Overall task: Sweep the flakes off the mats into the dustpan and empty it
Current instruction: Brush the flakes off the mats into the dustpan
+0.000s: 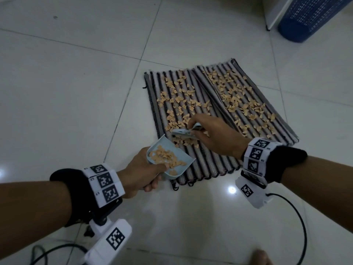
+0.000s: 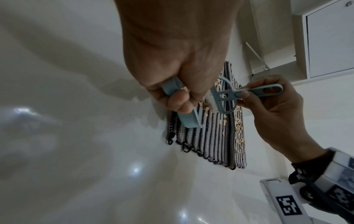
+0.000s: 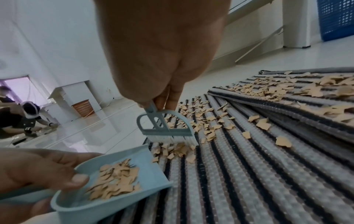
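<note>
My left hand (image 1: 142, 172) grips the dustpan (image 1: 170, 158) by its handle, thumb over the rim, its lip resting on the near edge of the left mat (image 1: 193, 150) with a heap of flakes (image 1: 166, 156) inside. My right hand (image 1: 214, 134) pinches the small brush (image 1: 184, 133), bristles down on the mat just beyond the pan. More flakes cover both mats on the floor (image 1: 76, 92). A blue basket (image 1: 313, 16) stands well apart.

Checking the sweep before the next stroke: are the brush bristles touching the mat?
Touching. The right wrist view shows the brush bristles pressed down onto the striped mat, among a small pile of flakes.
</note>
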